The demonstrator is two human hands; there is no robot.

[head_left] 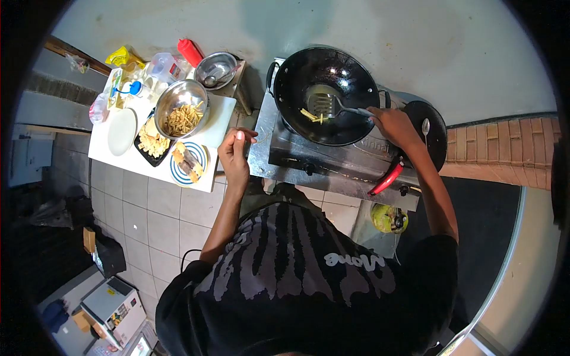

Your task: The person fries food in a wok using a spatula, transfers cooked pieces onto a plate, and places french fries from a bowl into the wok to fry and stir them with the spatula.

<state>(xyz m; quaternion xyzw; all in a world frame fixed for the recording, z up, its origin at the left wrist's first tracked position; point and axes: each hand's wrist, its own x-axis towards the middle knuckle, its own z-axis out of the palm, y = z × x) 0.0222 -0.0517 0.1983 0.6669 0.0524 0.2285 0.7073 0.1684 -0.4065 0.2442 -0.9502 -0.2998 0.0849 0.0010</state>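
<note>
The right hand (395, 126) has its grip closed around the handle of a slotted spatula (323, 105), whose blade lies inside the black wok (314, 62) beside a few pale fries (312, 117). The handle crosses the wok's right rim just beside its loop handle, and the far rim sits close to the wall. Right of the wok, a dark round pan (438, 137) carries a spoon (426, 126), leaving little side room. The left hand (235, 153) hangs near the left edge of the metal stove (303, 155), grip released, fingers loosely bent, with open room between it and the wok. Left of it, the white surface (107, 153) is crowded: a steel bowl of fries (193, 92) stands behind a striped plate (200, 155) set near the front edge.
</note>
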